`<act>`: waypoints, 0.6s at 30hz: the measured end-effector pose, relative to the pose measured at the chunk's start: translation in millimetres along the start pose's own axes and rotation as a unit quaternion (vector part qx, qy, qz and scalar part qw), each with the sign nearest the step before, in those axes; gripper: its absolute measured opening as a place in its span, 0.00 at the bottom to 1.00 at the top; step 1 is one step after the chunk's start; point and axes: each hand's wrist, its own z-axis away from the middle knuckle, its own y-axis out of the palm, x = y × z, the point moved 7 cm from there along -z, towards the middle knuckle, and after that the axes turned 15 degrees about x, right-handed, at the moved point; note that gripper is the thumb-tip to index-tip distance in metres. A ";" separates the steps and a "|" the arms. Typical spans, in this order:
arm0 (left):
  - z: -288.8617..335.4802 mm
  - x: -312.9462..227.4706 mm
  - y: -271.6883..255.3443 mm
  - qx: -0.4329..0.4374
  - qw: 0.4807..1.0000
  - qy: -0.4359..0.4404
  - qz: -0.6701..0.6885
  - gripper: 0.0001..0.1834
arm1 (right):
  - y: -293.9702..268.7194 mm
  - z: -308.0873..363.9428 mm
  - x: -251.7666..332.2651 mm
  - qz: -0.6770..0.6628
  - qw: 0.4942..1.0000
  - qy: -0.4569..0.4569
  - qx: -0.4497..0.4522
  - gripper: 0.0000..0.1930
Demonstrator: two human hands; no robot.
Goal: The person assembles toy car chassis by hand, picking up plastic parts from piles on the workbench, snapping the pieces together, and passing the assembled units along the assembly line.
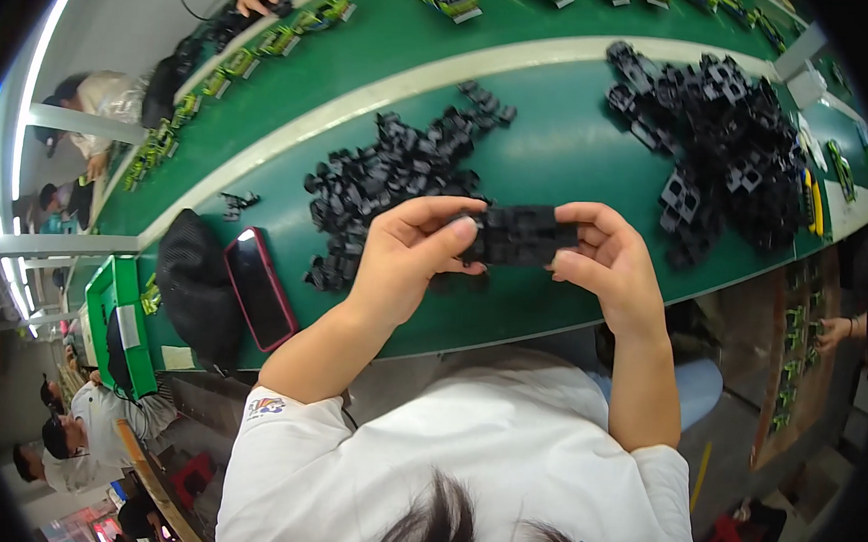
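Both hands (left hand (407,254), right hand (609,260)) grip a black plastic part (518,234).

- I see a factory assembly line: a long green conveyor belt (561,140) carries heaps of black plastic parts (731,130).
- Other workers (101,102) sit along its far-left edge.

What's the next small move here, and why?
Probably press the two ends together. The left hand and right hand pinch opposite ends of one black part above the green table, thumbs underneath. Whether it is already seated cannot be told. Piles of like parts lie beyond.
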 end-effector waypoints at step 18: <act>-290.4 -182.7 -334.0 -0.416 0.900 0.100 -0.084 0.12 | -17.8 3.4 9.0 0.347 0.916 -0.166 -0.111 0.08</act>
